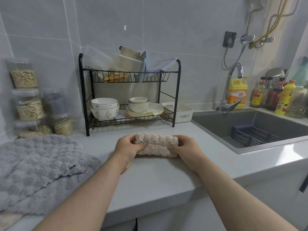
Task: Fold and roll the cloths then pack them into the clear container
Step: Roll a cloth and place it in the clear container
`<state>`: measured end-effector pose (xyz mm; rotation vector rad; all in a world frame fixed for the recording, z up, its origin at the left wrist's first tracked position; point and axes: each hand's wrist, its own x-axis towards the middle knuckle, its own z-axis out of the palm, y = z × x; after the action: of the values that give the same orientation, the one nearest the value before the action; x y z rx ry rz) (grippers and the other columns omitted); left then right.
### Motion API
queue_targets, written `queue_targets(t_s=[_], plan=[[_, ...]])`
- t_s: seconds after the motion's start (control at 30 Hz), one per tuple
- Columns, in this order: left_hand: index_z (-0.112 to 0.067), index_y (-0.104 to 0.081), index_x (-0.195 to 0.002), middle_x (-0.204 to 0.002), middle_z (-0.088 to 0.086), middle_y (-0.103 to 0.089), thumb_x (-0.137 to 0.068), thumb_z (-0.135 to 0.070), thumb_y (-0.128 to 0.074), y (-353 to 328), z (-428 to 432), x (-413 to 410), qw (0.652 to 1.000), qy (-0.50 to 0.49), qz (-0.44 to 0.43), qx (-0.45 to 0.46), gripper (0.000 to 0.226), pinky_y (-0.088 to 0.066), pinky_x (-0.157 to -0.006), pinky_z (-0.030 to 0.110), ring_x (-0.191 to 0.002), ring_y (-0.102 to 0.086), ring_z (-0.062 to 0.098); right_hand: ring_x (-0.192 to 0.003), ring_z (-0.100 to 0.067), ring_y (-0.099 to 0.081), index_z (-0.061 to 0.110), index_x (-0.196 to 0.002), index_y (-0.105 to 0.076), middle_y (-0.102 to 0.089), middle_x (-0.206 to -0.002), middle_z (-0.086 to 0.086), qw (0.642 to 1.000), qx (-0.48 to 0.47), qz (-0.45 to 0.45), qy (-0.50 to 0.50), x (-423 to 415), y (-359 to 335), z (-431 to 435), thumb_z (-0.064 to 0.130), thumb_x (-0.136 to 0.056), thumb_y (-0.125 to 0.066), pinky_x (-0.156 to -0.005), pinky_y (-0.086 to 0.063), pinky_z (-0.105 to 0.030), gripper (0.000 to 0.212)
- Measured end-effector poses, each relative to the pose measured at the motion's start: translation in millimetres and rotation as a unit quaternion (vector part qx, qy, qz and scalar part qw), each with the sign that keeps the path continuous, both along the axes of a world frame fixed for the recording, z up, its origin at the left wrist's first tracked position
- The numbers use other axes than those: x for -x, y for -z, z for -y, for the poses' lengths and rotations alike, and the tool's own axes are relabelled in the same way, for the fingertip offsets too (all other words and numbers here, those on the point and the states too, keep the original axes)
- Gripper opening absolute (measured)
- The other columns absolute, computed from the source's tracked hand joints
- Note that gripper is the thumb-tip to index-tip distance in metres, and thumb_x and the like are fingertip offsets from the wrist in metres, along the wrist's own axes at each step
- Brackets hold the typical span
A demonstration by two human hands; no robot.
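On the grey counter point(158, 177), in the head view, both hands clamp a rolled pink cloth point(155, 144) by its ends. The left hand point(127, 148) curls tightly around the end at nine o'clock, and the right hand point(185, 150) wraps the three o'clock end. Grey cloths point(38, 165) lie heaped well apart at nine o'clock, and a dish rack point(130, 90) stands at twelve.

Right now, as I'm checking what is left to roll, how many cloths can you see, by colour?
Pink cloth, rolled, gripped by left hand and right hand: 1
Grey cloth, heaped at the left: 2 layers show; cannot tell if separate
Pale cloth, corner at the heap's near edge: 1
Total: 4, if the grey layers are two cloths
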<state>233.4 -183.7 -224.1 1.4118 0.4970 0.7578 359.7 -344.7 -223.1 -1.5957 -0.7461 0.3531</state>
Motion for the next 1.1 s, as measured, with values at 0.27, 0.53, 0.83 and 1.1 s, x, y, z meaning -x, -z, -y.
queue_targets(t_s=[0.27, 0.53, 0.83, 1.1], plan=[[-0.014, -0.064, -0.092, -0.088, 0.009, -0.066, -0.081, 0.008, -0.068, -3.7, 2.1, -3.2, 0.999, 0.013, 0.026, -0.015, 0.026, -0.055, -0.071, 0.022, -0.073, -0.064, 0.015, -0.065, -0.021, -0.057, 0.012, -0.093, -0.054, -0.062, -0.082, -0.012, 0.997, -0.062, -0.037, -0.017, 1.8, -4.9, -1.0, -0.009, -0.091, -0.054, -0.050, -0.050, -0.025, 0.021], [-0.016, -0.058, -0.101, -0.091, 0.009, -0.067, -0.083, -0.009, -0.072, -0.7, 3.5, 1.6, 1.000, -0.008, 0.008, 0.009, 0.024, -0.049, -0.078, 0.033, -0.078, -0.065, 0.015, -0.070, -0.017, -0.059, 0.030, -0.106, -0.056, -0.063, -0.099, -0.011, 0.996, -0.067, -0.053, -0.005, 2.7, 0.5, -1.8, 0.009, -0.094, -0.057, -0.052, -0.049, -0.026, 0.025], [-0.024, -0.065, -0.099, -0.097, 0.000, -0.072, -0.080, -0.024, -0.077, -2.0, 2.7, 3.3, 0.997, -0.051, -0.063, 0.001, 0.022, -0.052, -0.085, 0.027, -0.092, -0.068, 0.011, -0.083, -0.011, -0.064, 0.042, -0.106, -0.058, -0.067, -0.097, 0.003, 0.999, -0.004, -0.053, -0.007, 4.9, -3.1, 0.4, 0.028, -0.098, -0.054, -0.068, -0.053, -0.027, 0.016], [-0.025, -0.062, -0.093, -0.088, -0.005, -0.072, -0.084, -0.022, -0.074, -24.4, 13.7, -1.8, 0.980, -0.071, -0.186, 0.003, 0.015, -0.052, -0.073, 0.019, -0.081, -0.067, 0.003, -0.087, 0.009, -0.058, 0.039, -0.114, -0.053, -0.065, -0.095, 0.019, 0.985, 0.164, -0.055, 0.018, 10.4, -31.5, 1.7, 0.028, -0.095, -0.058, -0.075, -0.044, -0.015, 0.022]])
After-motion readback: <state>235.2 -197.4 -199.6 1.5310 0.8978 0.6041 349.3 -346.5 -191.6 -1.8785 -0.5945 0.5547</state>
